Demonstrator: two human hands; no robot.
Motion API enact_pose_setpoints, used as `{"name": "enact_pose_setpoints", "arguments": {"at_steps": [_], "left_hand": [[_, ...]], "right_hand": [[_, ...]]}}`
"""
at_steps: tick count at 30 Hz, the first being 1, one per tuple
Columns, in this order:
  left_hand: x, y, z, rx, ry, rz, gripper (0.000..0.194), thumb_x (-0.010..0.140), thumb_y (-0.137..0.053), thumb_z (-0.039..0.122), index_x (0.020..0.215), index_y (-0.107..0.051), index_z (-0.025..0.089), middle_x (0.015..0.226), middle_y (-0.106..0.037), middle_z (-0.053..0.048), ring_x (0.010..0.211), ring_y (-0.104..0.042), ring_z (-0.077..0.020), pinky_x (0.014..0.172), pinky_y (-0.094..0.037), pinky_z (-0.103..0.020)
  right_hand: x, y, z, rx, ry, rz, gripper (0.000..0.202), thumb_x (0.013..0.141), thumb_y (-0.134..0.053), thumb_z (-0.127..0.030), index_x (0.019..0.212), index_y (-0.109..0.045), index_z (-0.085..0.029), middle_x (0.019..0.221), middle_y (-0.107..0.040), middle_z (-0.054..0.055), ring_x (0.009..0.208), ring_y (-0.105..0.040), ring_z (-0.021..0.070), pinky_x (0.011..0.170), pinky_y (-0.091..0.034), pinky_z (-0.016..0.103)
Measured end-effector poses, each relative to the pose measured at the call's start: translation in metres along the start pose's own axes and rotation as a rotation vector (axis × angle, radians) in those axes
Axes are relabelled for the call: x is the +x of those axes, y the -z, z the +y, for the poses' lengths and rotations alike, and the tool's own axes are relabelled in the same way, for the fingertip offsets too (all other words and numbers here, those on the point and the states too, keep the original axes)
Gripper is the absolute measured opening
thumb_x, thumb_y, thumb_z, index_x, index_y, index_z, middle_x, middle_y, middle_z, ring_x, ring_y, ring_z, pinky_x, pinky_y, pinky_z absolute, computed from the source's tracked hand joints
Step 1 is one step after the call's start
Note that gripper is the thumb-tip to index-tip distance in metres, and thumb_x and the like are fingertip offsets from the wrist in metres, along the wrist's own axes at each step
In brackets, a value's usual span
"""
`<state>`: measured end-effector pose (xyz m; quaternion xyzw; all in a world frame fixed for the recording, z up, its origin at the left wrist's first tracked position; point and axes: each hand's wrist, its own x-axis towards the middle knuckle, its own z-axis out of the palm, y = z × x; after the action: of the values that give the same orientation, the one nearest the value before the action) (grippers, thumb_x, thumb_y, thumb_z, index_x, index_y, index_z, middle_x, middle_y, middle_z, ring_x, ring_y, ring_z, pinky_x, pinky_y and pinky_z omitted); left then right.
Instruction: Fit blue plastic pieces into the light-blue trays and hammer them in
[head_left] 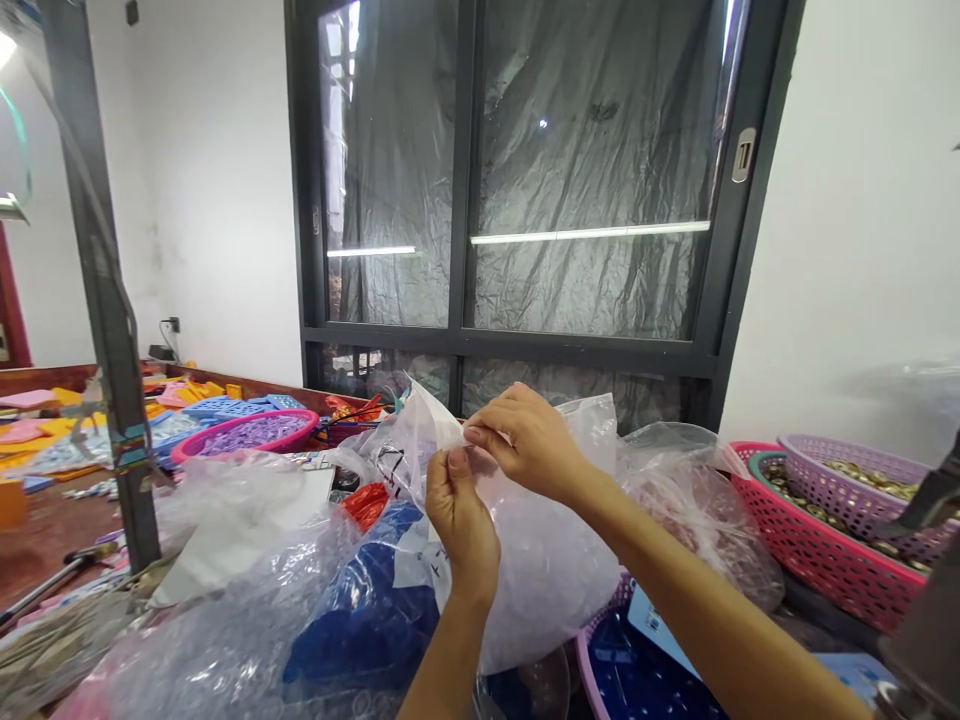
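A full, whitish translucent plastic bag (555, 570) stands in front of me, its contents too blurred to make out. My left hand (466, 530) is closed on the gathered top edge of this bag, thumb upward. Just above and to the right, my right hand (529, 440) pinches the same edge with thumb and fingertips. A pale corner of plastic (433, 415) sticks up beside the fingers. Below my left wrist lies a clear bag with dark blue contents (360, 610).
A pink basket of purple pieces (251, 432) stands left, near a metal post (112, 300). At the right are a red basket (825, 540) and a lilac basket (832, 475) with metallic pieces. Part of a machine (926, 610) juts in at lower right. A window (585, 200) is behind.
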<state>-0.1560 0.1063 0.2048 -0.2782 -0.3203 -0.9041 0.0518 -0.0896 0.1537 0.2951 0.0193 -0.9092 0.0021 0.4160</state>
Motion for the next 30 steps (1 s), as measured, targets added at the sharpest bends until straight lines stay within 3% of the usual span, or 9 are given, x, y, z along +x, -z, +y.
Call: {"name": "enact_pose_setpoints", "arguments": {"at_steps": [5,9,12,15,17,20,23,26,30], "left_hand": [[0.011,0.002,-0.007,-0.021,0.013,0.045,0.038,0.09,-0.057,0.055,0.075,-0.057,0.02,0.065,-0.057,0.004,0.061,-0.054,-0.012,0.066,-0.047,-0.025],[0.023,0.0,-0.011,0.003,0.032,0.042,0.045,0.087,-0.056,0.063,0.074,-0.056,0.02,0.065,-0.056,0.003,0.063,-0.054,-0.0126,0.067,-0.048,-0.026],[0.024,0.008,-0.004,0.088,0.081,-0.108,0.045,0.07,-0.075,0.062,0.074,-0.063,0.019,0.069,-0.062,0.0,0.067,-0.058,-0.0158,0.068,-0.047,-0.027],[0.019,0.026,0.008,0.427,0.166,-0.366,0.043,0.044,-0.093,0.047,0.064,-0.067,0.019,0.061,-0.063,0.0,0.06,-0.056,-0.0177,0.059,-0.042,-0.027],[0.018,0.036,0.012,0.654,0.22,-0.501,0.036,0.05,-0.089,0.047,0.052,-0.063,0.021,0.05,-0.056,0.002,0.05,-0.05,-0.0156,0.052,-0.036,-0.026],[0.023,0.035,0.007,0.684,0.251,-0.53,0.039,0.065,-0.076,0.049,0.045,-0.057,0.021,0.045,-0.051,0.002,0.049,-0.05,-0.0151,0.051,-0.037,-0.025],[0.035,0.009,-0.012,0.603,0.289,-0.495,0.04,0.073,-0.069,0.053,0.054,-0.059,0.019,0.047,-0.055,0.001,0.048,-0.055,-0.0159,0.048,-0.041,-0.025],[0.054,-0.034,-0.032,0.515,0.303,-0.457,0.038,0.079,-0.066,0.052,0.073,-0.067,0.015,0.059,-0.063,0.0,0.048,-0.058,-0.0147,0.047,-0.044,-0.024],[0.094,-0.093,-0.05,0.494,0.201,-0.375,0.023,0.088,-0.066,0.036,0.095,-0.07,0.014,0.081,-0.071,-0.003,0.06,-0.063,-0.013,0.055,-0.05,-0.023]], "right_hand": [[-0.028,0.024,0.048,-0.104,-0.109,0.077,0.016,0.091,-0.056,-0.027,0.08,-0.067,-0.024,0.084,-0.071,0.003,0.087,-0.059,0.0245,0.105,-0.025,0.053],[-0.066,0.057,0.102,-0.16,-0.301,0.24,0.025,0.089,-0.049,-0.039,0.071,-0.06,-0.024,0.078,-0.068,0.008,0.079,-0.057,0.0256,0.083,-0.04,0.045],[-0.085,0.066,0.124,-0.126,-0.419,0.317,0.031,0.09,-0.048,-0.046,0.072,-0.057,-0.023,0.063,-0.061,0.001,0.061,-0.055,0.0184,0.064,-0.042,0.034],[-0.089,0.058,0.125,-0.031,-0.485,0.349,0.033,0.092,-0.048,-0.049,0.077,-0.058,-0.021,0.049,-0.052,-0.007,0.043,-0.05,0.0129,0.054,-0.041,0.029],[-0.085,0.051,0.12,0.034,-0.501,0.387,0.031,0.092,-0.049,-0.047,0.078,-0.059,-0.021,0.049,-0.055,-0.007,0.042,-0.054,0.0128,0.053,-0.044,0.028],[-0.076,0.043,0.115,0.104,-0.511,0.491,0.027,0.091,-0.05,-0.044,0.079,-0.06,-0.021,0.055,-0.062,-0.003,0.05,-0.062,0.0151,0.056,-0.048,0.028],[-0.065,0.043,0.122,0.143,-0.51,0.618,0.026,0.091,-0.052,-0.043,0.082,-0.061,-0.02,0.061,-0.065,-0.001,0.057,-0.066,0.0168,0.061,-0.054,0.031],[-0.05,0.049,0.14,0.154,-0.475,0.711,0.026,0.093,-0.054,-0.042,0.085,-0.061,-0.018,0.07,-0.065,-0.001,0.064,-0.067,0.0162,0.067,-0.056,0.033],[-0.022,0.063,0.166,0.091,-0.423,0.801,0.024,0.096,-0.056,-0.038,0.089,-0.061,-0.016,0.083,-0.066,0.001,0.08,-0.067,0.0172,0.081,-0.055,0.039]]}}
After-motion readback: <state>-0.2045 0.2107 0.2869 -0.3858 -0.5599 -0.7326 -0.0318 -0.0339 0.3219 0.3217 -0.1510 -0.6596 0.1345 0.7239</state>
